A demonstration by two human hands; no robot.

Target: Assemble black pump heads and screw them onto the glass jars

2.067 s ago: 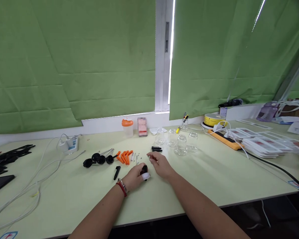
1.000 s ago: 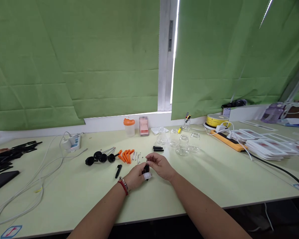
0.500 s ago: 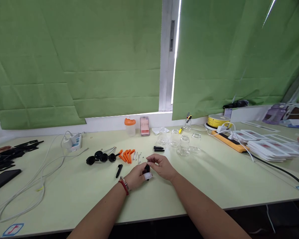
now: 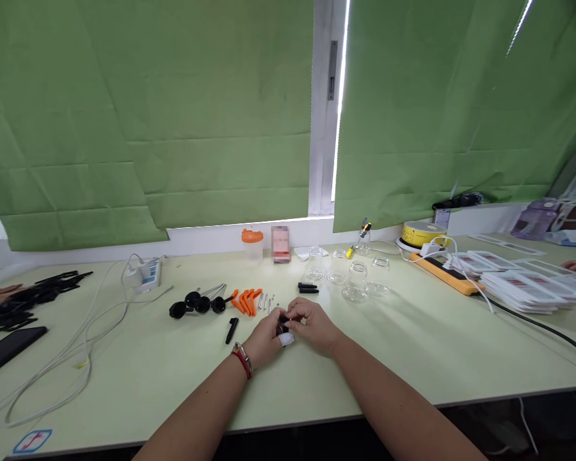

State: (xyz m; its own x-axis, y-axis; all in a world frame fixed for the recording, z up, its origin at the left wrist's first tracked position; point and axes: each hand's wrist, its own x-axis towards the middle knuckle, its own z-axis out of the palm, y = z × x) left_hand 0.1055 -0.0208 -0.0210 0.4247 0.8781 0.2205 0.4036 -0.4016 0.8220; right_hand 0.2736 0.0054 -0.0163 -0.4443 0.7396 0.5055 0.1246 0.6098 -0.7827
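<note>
My left hand (image 4: 265, 340), with a white wrap on its thumb, is closed around a small black part (image 4: 283, 325), mostly hidden by the fingers. My right hand (image 4: 313, 325) pinches at the top of that part; whatever is between its fingertips is too small to make out. Left of my hands lies a black handle-like piece (image 4: 232, 330). Beyond them are several orange angled pieces (image 4: 248, 301), small metal pins (image 4: 263, 301), black round-headed pieces with metal rods (image 4: 202, 303), and two black toothed pieces (image 4: 308, 287).
Several clear glass jars (image 4: 355, 282) stand right of centre. An orange-lidded cup (image 4: 252, 246) is at the back. White cables (image 4: 84, 333) and a power strip (image 4: 146, 275) lie left, stacked white cards (image 4: 523, 288) right. Other people's hands show at both edges.
My right fingertips have come down closer onto the black part, and my left fingers have shifted around it. The whole view has moved slightly.
</note>
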